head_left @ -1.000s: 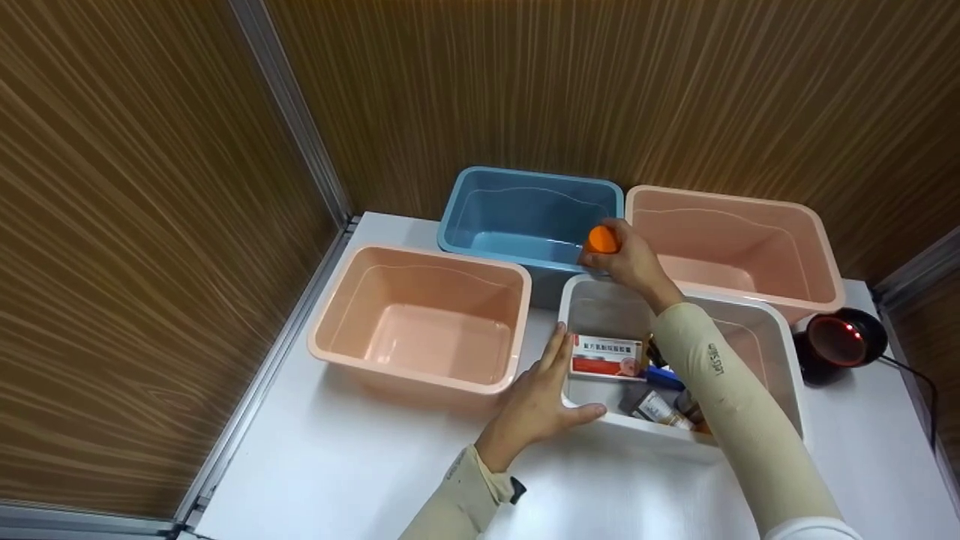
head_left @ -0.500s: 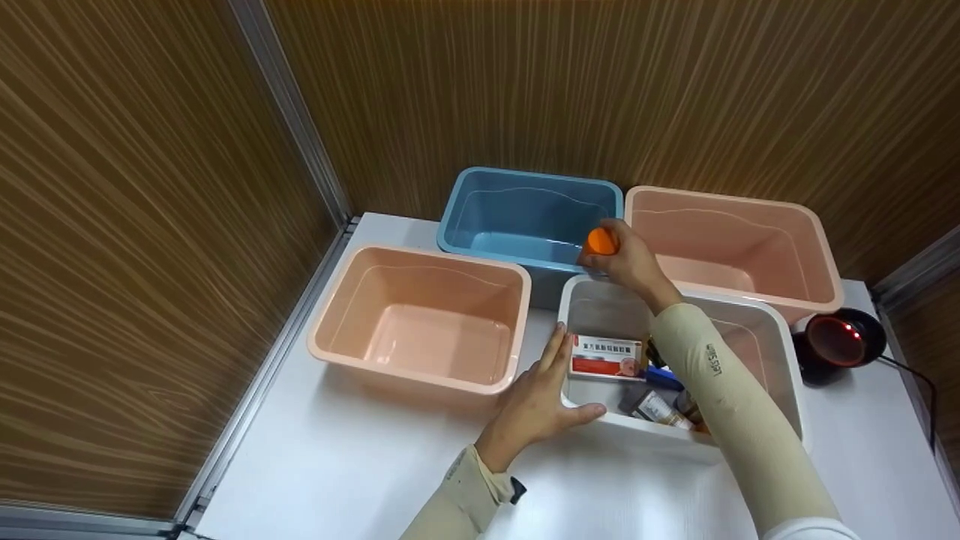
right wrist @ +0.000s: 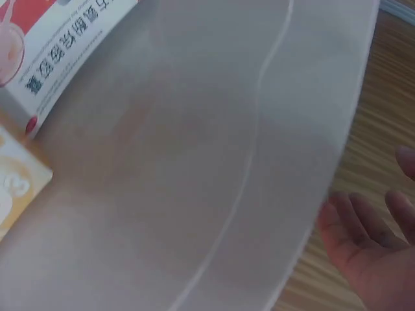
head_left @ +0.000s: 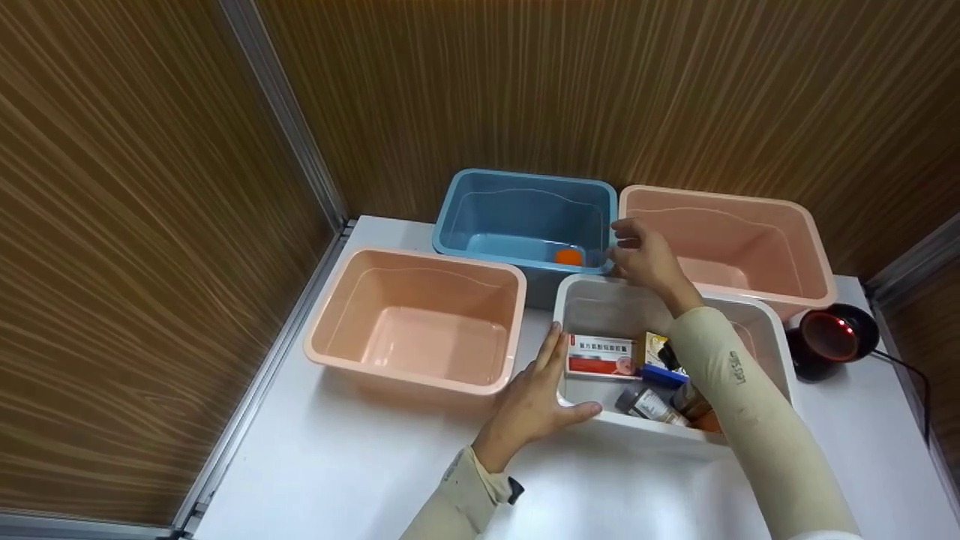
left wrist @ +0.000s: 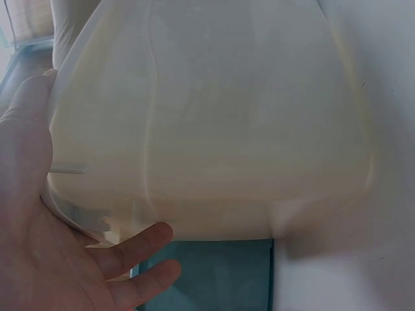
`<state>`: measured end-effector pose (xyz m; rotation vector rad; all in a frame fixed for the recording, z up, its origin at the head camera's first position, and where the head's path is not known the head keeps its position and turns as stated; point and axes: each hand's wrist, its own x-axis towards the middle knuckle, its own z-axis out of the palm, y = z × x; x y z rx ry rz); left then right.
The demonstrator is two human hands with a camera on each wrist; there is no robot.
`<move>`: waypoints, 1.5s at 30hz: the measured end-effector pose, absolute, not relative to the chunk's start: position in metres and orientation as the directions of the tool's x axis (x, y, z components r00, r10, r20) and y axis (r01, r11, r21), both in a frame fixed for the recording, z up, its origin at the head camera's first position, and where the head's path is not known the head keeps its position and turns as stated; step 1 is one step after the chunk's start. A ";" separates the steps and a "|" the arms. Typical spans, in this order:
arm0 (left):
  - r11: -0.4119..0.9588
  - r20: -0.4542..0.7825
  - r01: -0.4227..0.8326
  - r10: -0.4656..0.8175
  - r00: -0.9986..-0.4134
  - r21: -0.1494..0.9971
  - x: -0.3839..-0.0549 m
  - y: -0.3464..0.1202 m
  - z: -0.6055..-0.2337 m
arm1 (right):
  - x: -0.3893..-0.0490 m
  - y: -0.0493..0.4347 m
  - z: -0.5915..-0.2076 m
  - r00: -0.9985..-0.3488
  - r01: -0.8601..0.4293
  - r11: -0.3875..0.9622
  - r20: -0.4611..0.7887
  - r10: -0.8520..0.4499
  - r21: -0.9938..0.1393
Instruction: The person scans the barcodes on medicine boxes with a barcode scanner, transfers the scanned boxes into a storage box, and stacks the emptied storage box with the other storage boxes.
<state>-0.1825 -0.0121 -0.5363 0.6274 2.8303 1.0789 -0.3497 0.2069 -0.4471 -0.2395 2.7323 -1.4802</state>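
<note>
My right hand [head_left: 649, 259] hovers by the near right corner of the blue bin [head_left: 525, 206], its fingers loosely bent around nothing. An orange round-topped item [head_left: 568, 257] lies inside that bin, partly cut off by the front rim. My left hand [head_left: 525, 409] rests on the near left corner of the white bin [head_left: 600, 307], thumb over the rim and fingers extended along the outside. Within the white bin are a white and red medicine box [head_left: 600, 355], a yellow box [head_left: 655, 346], a blue item [head_left: 664, 376] and a small labelled bottle [head_left: 651, 406]. My right forearm hides part of its contents.
One pink bin [head_left: 420, 259] stands at the left, another pink bin [head_left: 720, 199] at the back right. A black device with a red light [head_left: 832, 337] sits at the right, its cable trailing toward the table edge. Wood-patterned panels [head_left: 562, 90] close off the back and sides.
The orange item has left my right hand and now lies in the blue bin. That hand has opened and shifted right, off the bin's rim. My left hand stays in place.
</note>
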 end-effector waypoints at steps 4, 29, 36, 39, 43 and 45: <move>0.682 0.099 0.355 0.385 -0.918 0.640 -0.183 -0.014 -0.536 | -0.338 0.220 -0.437 -0.983 -0.165 0.571 0.085 -0.165 -0.804; 0.668 0.098 0.350 0.384 -0.918 0.657 -0.188 -0.019 -0.534 | -0.267 0.278 -0.428 -0.908 -0.415 0.554 0.293 -0.298 -0.722; 0.673 0.093 0.350 0.387 -0.917 0.652 -0.188 -0.017 -0.533 | -0.247 0.287 -0.422 -0.924 -0.379 0.493 0.288 -0.253 -0.783; 0.676 0.084 0.344 0.387 -0.918 0.652 -0.188 -0.017 -0.533 | -0.238 0.284 -0.420 -0.926 -0.368 0.484 0.269 -0.264 -0.794; 0.678 0.080 0.340 0.384 -0.920 0.651 -0.187 -0.018 -0.532 | -0.238 0.278 -0.430 -0.920 -0.357 0.465 0.217 -0.327 -0.810; 0.677 0.081 0.340 0.384 -0.920 0.652 -0.187 -0.019 -0.532 | -0.242 0.277 -0.441 -0.911 -0.346 0.461 0.174 -0.375 -0.817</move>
